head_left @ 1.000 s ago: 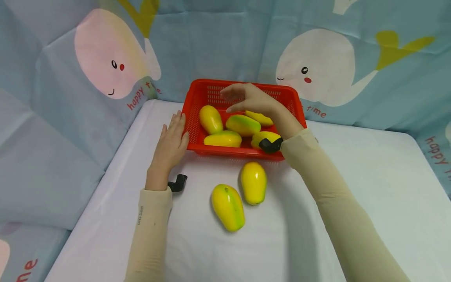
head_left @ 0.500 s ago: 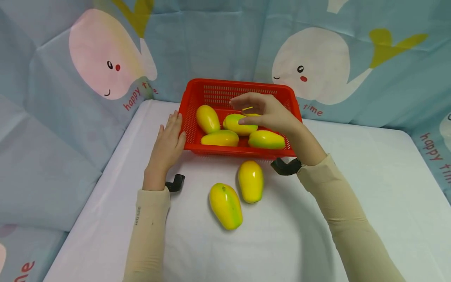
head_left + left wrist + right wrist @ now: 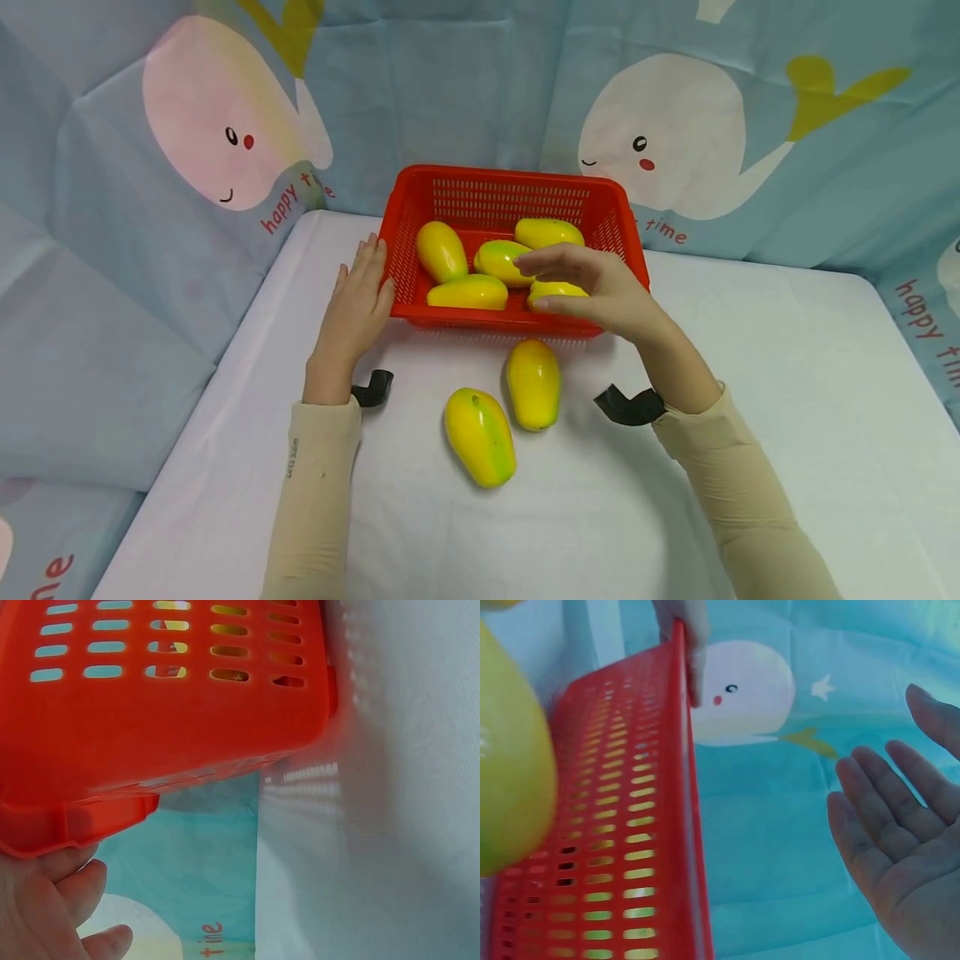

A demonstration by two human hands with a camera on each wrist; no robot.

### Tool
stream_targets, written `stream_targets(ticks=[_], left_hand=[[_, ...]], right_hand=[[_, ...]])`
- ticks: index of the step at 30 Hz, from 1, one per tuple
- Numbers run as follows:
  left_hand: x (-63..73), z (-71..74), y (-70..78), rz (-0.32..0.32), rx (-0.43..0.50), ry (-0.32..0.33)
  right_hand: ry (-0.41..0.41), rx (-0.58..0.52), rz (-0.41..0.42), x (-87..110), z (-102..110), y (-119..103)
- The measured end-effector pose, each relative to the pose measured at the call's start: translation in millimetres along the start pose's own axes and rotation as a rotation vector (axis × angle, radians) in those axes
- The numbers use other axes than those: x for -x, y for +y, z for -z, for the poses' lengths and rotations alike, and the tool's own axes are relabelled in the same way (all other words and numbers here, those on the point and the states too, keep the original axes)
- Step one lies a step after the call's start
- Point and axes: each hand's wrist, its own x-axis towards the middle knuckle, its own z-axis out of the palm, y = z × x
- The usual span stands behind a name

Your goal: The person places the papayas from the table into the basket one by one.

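Note:
A red plastic basket [image 3: 420,322] with slotted walls holds several yellow-green mangoes [image 3: 467,292]. My left hand [image 3: 352,304] rests against the basket's left rim with fingers straight; in the left wrist view its fingertips touch the rim's underside. Above the basket's front right part hovers my right hand [image 3: 600,287], empty, fingers spread and slightly bent, thumb apart. It partly covers a mango [image 3: 555,292] below it. Two more mangoes lie on the white cloth in front of the basket, one mango [image 3: 533,385] near the front wall and another mango [image 3: 481,437] closer to me.
White cloth covers the table [image 3: 780,400]. Behind and to the left hangs a blue curtain [image 3: 465,92] with whale prints, close behind the basket. A black strap end [image 3: 630,407] sticks out at the right wrist, and another black piece [image 3: 373,389] at the left.
My right hand has drawn back from over the basket's middle toward its front right, uncovering the rear mango. The left hand stays at the rim, and the mangoes lie as before.

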Motion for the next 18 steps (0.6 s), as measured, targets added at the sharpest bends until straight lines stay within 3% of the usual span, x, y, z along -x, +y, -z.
stream_targets(ticks=[9,18], left_hand=[[0.5,0.2,-0.4,0.0,-0.005,-0.002],[0.4,-0.7,0.4,0.001,0.006,-0.001]], right_hand=[[0.023,-0.058,0.004,34.8,-12,14],[0.008,-0.006,-0.082,60.5,-17,30]])
